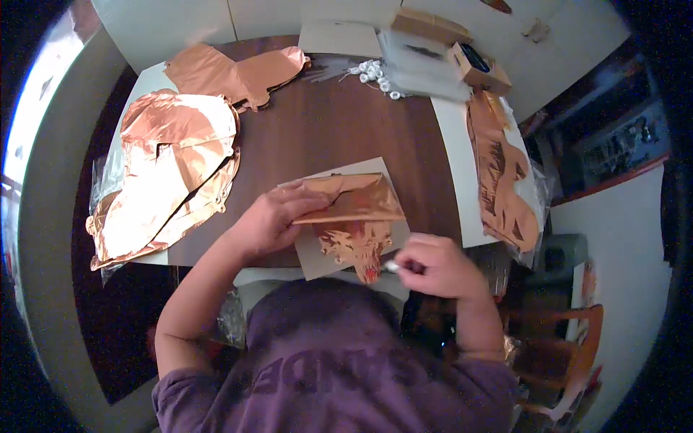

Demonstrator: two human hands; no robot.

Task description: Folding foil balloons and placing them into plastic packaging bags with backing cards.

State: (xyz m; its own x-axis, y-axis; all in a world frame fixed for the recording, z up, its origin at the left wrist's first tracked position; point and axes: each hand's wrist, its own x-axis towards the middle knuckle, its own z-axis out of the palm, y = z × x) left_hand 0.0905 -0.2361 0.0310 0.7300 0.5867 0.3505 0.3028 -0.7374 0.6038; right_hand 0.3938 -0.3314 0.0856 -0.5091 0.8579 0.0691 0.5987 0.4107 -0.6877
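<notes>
A copper-coloured foil balloon [354, 198] lies partly folded on a sheet of grey cardboard [321, 261] at the table's near edge. Its upper part makes a flat band, while a crinkled narrower part hangs below toward me. My left hand [267, 220] rests on the band's left side with its fingers laid flat over the foil. To the right of the crinkled part, my right hand [437, 265] is closed, slightly smeared by motion. A small white thing [391, 266] sticks out from its fingertips, close to the foil's lower end; its kind is unclear.
Large copper foil balloons [170, 166] are piled at the left, and more foil [502, 173] lies at the right edge. Several small white rings [372, 72] sit at the back beside clear plastic bags [422, 65] and an open cardboard box [478, 68]. A wooden chair [577, 361] stands at right.
</notes>
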